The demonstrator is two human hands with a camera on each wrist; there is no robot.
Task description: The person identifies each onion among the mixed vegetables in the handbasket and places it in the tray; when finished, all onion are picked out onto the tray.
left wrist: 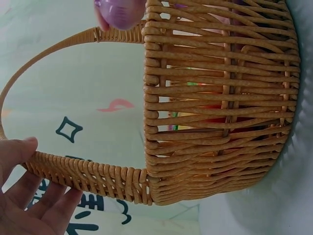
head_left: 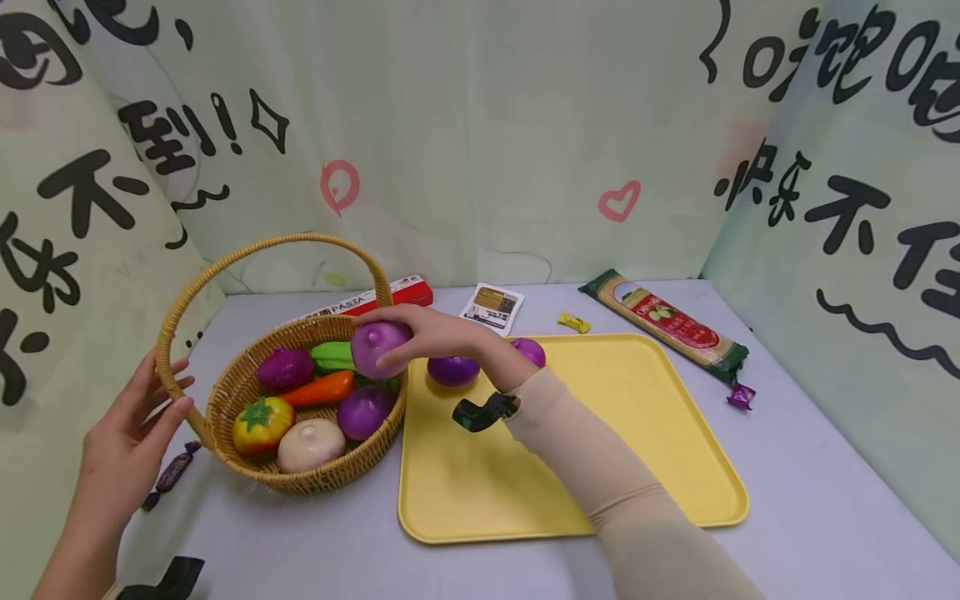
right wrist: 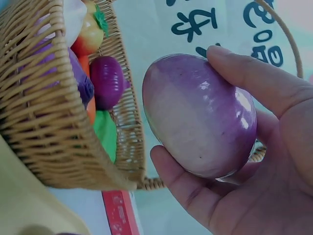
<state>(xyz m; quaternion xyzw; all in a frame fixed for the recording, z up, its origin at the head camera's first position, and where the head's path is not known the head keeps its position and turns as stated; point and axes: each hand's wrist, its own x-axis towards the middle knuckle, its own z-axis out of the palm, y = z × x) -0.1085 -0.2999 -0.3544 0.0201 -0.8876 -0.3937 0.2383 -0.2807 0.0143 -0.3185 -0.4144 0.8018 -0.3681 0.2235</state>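
My left hand (head_left: 129,446) holds the arched handle (head_left: 174,321) of a wicker basket (head_left: 225,408) near its left base, thumb on one side and fingers on the other. Over the basket's right rim, my right hand (head_left: 442,337) grips a glossy purple-and-white turnip-like vegetable (right wrist: 199,115) between thumb and fingers. Inside the basket lie a purple onion (head_left: 285,369), a carrot (head_left: 321,388), a red-and-yellow tomato (head_left: 262,425), a whitish round vegetable (head_left: 311,445), a purple round vegetable (head_left: 366,412) and a green vegetable (head_left: 332,356).
Right of the basket lies a yellow tray (head_left: 600,450) with purple vegetables (head_left: 452,372) at its back left. Behind are a red pasta box (head_left: 412,291), a card (head_left: 492,308) and a green-ended packet (head_left: 663,323). Wrapped candies (head_left: 175,473) lie on the table.
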